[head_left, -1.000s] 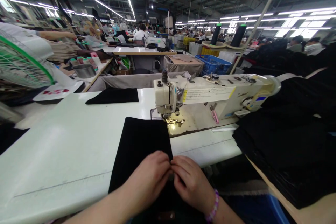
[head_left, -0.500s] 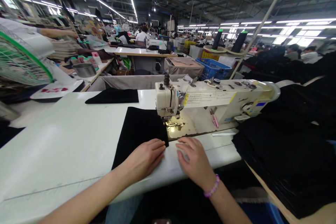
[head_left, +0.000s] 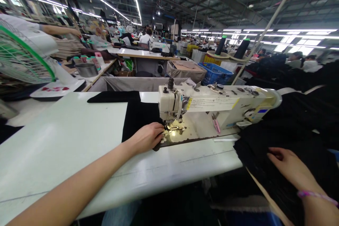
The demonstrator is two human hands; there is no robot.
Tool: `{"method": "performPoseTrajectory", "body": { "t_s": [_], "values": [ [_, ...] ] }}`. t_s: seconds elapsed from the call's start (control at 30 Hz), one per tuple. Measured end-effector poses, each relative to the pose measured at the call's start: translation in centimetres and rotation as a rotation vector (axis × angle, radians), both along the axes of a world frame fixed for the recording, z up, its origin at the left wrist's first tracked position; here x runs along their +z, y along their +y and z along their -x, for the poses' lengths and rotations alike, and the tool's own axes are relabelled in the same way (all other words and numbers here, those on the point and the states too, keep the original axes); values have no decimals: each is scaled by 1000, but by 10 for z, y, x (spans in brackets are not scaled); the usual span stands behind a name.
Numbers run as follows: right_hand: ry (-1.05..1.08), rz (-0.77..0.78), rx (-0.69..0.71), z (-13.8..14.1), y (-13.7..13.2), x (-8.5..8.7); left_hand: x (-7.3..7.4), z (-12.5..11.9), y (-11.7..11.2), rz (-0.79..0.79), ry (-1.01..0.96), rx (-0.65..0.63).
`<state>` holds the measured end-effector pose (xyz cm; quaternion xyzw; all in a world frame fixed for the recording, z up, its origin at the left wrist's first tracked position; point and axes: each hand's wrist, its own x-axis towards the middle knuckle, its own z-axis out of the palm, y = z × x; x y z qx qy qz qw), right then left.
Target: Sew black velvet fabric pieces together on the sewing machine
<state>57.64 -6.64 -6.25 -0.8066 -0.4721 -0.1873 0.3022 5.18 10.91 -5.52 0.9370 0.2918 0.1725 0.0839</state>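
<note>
A black fabric piece [head_left: 139,114] lies on the white table, its right edge beside the needle area of the sewing machine [head_left: 172,104]. My left hand [head_left: 149,136] is closed on that edge, fingers held together, just left of the lit metal plate. On the right, my right hand [head_left: 288,164], with a beaded bracelet at the wrist, rests over a pile of black fabric [head_left: 265,141]. Its thumb and fingers are apart and loosely curved, with nothing visibly held.
Another black piece [head_left: 113,96] lies at the table's far edge. Pink thread snips [head_left: 216,123] sit on the machine bed. A fan [head_left: 26,56] stands at left, thread cones [head_left: 241,48] and a blue basket [head_left: 215,73] behind the machine. A co-worker's arm [head_left: 59,30] shows far left.
My right hand has moved from the machine's front to the fabric pile at right. My left hand and the black fabric piece have moved forward, closer to the needle.
</note>
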Motion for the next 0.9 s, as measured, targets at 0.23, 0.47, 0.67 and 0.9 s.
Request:
{"method": "performPoseTrajectory", "body": {
  "t_s": [0.23,0.47,0.67,0.9],
  "values": [
    [293,283,-25,23,-4,4,-16,0,-8,7,104,241],
    [56,-77,-315,58,-22,49,-17,16,3,42,166,427],
    [413,-108,-37,148,-46,81,11,8,-35,57,103,358],
    [1697,515,990,265,-17,69,44,-32,-142,740,-524,-96]
  ]
}}
